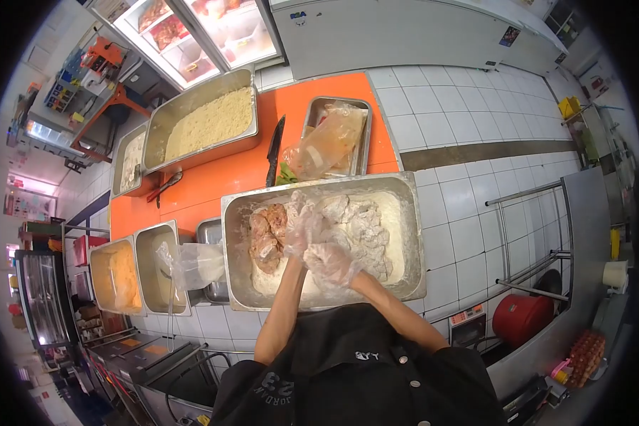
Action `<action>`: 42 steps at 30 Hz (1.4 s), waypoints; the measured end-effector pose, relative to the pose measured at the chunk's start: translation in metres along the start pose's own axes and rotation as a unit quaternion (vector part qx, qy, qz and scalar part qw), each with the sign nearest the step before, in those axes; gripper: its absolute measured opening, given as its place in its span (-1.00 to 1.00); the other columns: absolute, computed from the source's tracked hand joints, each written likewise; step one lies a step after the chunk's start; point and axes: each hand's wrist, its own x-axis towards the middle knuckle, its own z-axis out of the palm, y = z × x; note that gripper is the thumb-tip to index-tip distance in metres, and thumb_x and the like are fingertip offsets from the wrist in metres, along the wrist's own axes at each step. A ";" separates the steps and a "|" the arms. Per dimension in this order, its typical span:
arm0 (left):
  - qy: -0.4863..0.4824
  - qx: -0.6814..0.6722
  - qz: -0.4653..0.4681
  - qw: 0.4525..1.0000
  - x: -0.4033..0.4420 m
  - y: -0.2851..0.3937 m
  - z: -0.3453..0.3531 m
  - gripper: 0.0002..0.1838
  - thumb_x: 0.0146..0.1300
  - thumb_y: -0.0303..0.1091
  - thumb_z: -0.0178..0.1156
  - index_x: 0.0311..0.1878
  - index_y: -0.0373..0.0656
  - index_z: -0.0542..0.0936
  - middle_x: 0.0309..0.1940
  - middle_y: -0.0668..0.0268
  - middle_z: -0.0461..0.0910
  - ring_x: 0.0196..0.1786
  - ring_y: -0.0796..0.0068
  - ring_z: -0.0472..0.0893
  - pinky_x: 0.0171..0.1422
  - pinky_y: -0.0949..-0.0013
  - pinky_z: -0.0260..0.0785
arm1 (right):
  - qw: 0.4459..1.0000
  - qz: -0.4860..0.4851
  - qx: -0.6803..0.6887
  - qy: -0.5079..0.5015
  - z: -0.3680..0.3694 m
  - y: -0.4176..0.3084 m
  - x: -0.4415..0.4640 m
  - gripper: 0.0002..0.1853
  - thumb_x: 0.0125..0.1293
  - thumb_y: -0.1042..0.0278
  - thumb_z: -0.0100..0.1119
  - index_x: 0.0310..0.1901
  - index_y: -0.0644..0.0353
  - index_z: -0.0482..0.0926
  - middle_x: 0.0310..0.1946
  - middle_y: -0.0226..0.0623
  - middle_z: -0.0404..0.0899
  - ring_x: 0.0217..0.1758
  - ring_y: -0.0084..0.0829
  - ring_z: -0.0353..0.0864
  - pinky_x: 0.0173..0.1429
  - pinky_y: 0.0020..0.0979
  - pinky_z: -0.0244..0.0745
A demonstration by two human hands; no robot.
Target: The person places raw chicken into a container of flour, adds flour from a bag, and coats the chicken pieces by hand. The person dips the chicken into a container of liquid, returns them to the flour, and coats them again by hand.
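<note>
Both hands wear clear, flour-smeared plastic gloves and meet over a deep metal pan of white flour. My left hand points away from me, beside raw seasoned chicken pieces at the pan's left. Its fingers are bunched, and whether it holds anything is hard to make out. Against its wrist side, my right hand is curled with its fingers touching the left glove; what lies inside is hidden. Flour-coated chicken pieces fill the pan's middle and right.
On the orange table are a knife, a tray with a plastic bag, red-handled tongs and a large pan of crumbs. Metal pans stand left; a steel counter is right.
</note>
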 end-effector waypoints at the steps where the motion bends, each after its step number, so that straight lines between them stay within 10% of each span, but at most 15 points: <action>1: 0.032 0.094 0.048 0.994 0.002 -0.001 0.002 -0.66 0.39 -0.30 0.03 0.18 -0.15 0.43 0.07 0.24 0.50 0.01 0.35 0.51 0.11 0.41 0.39 | 1.000 0.001 0.012 -0.007 -0.006 0.011 0.000 -0.71 0.35 0.10 -0.02 -0.24 0.14 0.57 -0.46 -0.17 0.60 -0.41 -0.15 0.55 -0.25 -0.17 0.40; 3: -0.043 0.431 0.193 0.881 0.006 -0.008 -0.018 -0.61 0.35 -0.28 0.11 0.21 -0.13 0.42 0.06 0.30 0.50 0.01 0.37 0.50 0.08 0.40 0.39 | 0.995 0.083 -0.046 0.005 -0.035 0.013 -0.013 -0.66 0.34 0.06 -0.04 -0.27 0.17 0.59 -0.41 -0.08 0.60 -0.30 -0.06 0.57 -0.13 -0.17 0.44; 7: -0.196 0.393 0.153 0.885 0.007 -0.071 -0.057 -0.58 0.19 -0.27 0.16 0.13 -0.16 0.51 -0.08 0.04 0.59 0.06 0.18 0.55 0.14 0.19 0.41 | 0.931 0.191 -0.291 0.110 -0.079 0.065 -0.047 -0.64 0.25 0.06 0.05 -0.19 0.20 0.63 -0.25 -0.01 0.62 -0.13 -0.03 0.61 0.03 -0.18 0.47; 9: -0.224 0.774 0.250 0.536 -0.019 -0.041 -0.021 -0.54 0.16 -0.23 0.17 0.14 -0.16 0.49 -0.05 0.02 0.57 0.06 0.12 0.54 0.15 0.18 0.38 | 0.875 0.226 -0.398 0.159 -0.074 0.109 -0.044 -0.60 0.13 0.12 0.16 -0.15 0.29 0.61 -0.24 0.03 0.62 -0.11 -0.03 0.62 0.02 -0.19 0.50; 10: -0.227 0.775 0.250 0.534 -0.004 -0.049 -0.030 -0.54 0.16 -0.23 0.17 0.14 -0.16 0.49 -0.05 0.02 0.57 0.06 0.12 0.54 0.15 0.18 0.38 | 0.875 0.228 -0.395 0.160 -0.071 0.123 -0.038 -0.60 0.13 0.12 0.16 -0.15 0.29 0.61 -0.24 0.03 0.62 -0.11 -0.03 0.62 0.02 -0.19 0.50; 12: -0.260 0.679 0.198 0.658 0.032 -0.060 -0.042 -0.44 0.11 -0.11 0.24 0.18 -0.09 0.46 -0.14 0.02 0.58 -0.05 0.04 0.56 0.10 0.16 0.40 | 0.880 0.330 -0.340 0.022 -0.075 0.136 -0.024 -0.62 0.05 0.18 0.18 -0.16 0.29 0.62 -0.13 0.07 0.61 -0.03 -0.04 0.60 0.09 -0.22 0.49; 19: -0.152 0.648 0.077 0.742 0.040 -0.029 -0.036 -0.52 0.10 -0.15 0.23 0.07 -0.16 0.51 -0.10 -0.07 0.58 -0.01 -0.03 0.56 0.08 0.12 0.40 | 0.885 0.291 -0.364 0.001 -0.093 0.095 -0.038 -0.54 0.06 0.06 0.24 -0.12 0.29 0.62 -0.09 0.05 0.60 0.01 -0.07 0.59 0.13 -0.24 0.46; 20: -0.153 0.647 0.075 0.743 0.040 -0.018 -0.025 -0.52 0.10 -0.15 0.23 0.07 -0.16 0.51 -0.10 -0.07 0.58 -0.01 -0.03 0.56 0.08 0.12 0.40 | 0.883 0.272 -0.383 -0.002 -0.095 0.094 -0.037 -0.50 0.05 0.01 0.26 -0.12 0.29 0.62 -0.06 0.04 0.59 0.05 -0.09 0.57 0.15 -0.25 0.44; 22: -0.158 0.803 0.056 0.572 0.047 0.003 0.002 -0.48 0.13 -0.05 0.19 0.10 -0.16 0.51 -0.06 -0.09 0.57 0.01 0.00 0.57 0.10 0.14 0.40 | 0.878 0.252 -0.406 -0.011 -0.104 0.075 -0.031 -0.47 0.04 -0.04 0.28 -0.12 0.29 0.62 -0.03 0.02 0.58 0.10 -0.12 0.55 0.17 -0.27 0.43; 28: -0.099 0.762 0.363 0.526 0.066 -0.075 -0.011 -0.35 0.10 0.17 0.14 0.10 -0.15 0.49 -0.07 -0.04 0.58 -0.03 0.04 0.58 0.04 0.11 0.41 | 0.841 0.091 -0.529 0.062 -0.083 0.149 -0.002 -0.52 0.08 0.02 0.23 -0.10 0.25 0.64 0.10 -0.02 0.51 0.09 -0.13 0.55 0.19 -0.23 0.41; 30: -0.209 0.804 -0.058 0.553 0.066 -0.055 -0.004 -0.30 0.07 0.22 0.16 0.12 -0.16 0.47 0.04 -0.10 0.51 0.08 0.05 0.52 0.12 0.16 0.40 | 0.848 0.073 -0.523 -0.033 -0.089 0.157 0.000 -0.32 0.03 -0.22 0.19 -0.07 0.31 0.61 0.06 0.05 0.53 0.10 -0.09 0.53 0.17 -0.28 0.41; 34: -0.193 0.786 0.024 0.587 0.033 -0.039 -0.024 -0.33 0.01 0.20 0.22 0.01 -0.20 0.59 -0.08 -0.02 0.61 -0.04 0.07 0.62 0.05 0.20 0.45 | 0.838 0.147 -0.475 -0.224 -0.107 0.125 0.004 -0.37 0.06 -0.17 0.16 -0.11 0.33 0.63 -0.01 0.09 0.56 0.05 -0.05 0.56 0.12 -0.25 0.45; 38: -0.085 0.520 -0.043 0.849 0.038 -0.038 -0.072 -0.53 0.29 -0.03 0.11 0.13 -0.16 0.50 -0.07 0.08 0.61 -0.02 0.25 0.57 0.03 0.28 0.44 | 0.857 0.122 -0.461 -0.195 -0.095 0.136 -0.003 -0.41 0.06 -0.14 0.14 -0.20 0.36 0.65 -0.16 0.10 0.62 -0.05 -0.05 0.61 0.04 -0.22 0.48; 42: -0.099 0.276 -0.102 0.951 0.012 0.014 -0.084 -0.48 0.35 -0.11 0.12 0.29 -0.12 0.38 0.06 0.09 0.57 0.06 0.30 0.54 0.06 0.34 0.44 | 0.893 0.185 -0.388 -0.133 -0.088 0.122 0.005 -0.42 0.07 -0.15 0.14 -0.26 0.35 0.66 -0.23 0.11 0.62 -0.10 -0.05 0.62 0.01 -0.21 0.49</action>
